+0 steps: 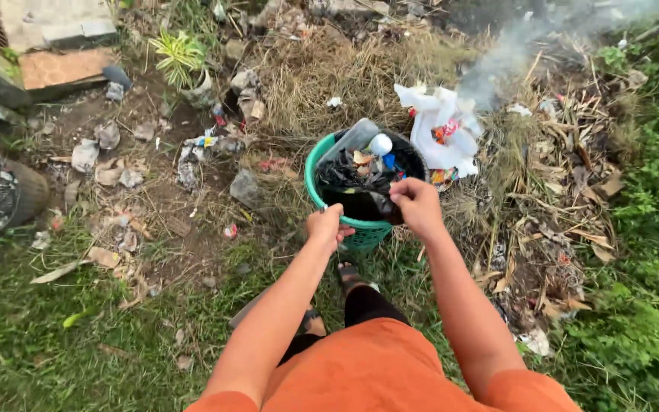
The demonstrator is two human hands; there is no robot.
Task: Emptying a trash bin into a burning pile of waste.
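Trash-filled basket (345, 236) sits left of plastic bag (444, 130).

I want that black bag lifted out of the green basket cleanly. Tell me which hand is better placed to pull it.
Right, probably. The right hand already pinches the black bag at its edge inside the green basket, while the left hand grips the near rim, steadying it.

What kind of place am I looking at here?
Likely an outdoor rubbish-burning spot at a yard's edge: smoke rises from a dry grass pile, litter dots the bare dirt, and both hands, left hand and right hand, hold a green waste basket.
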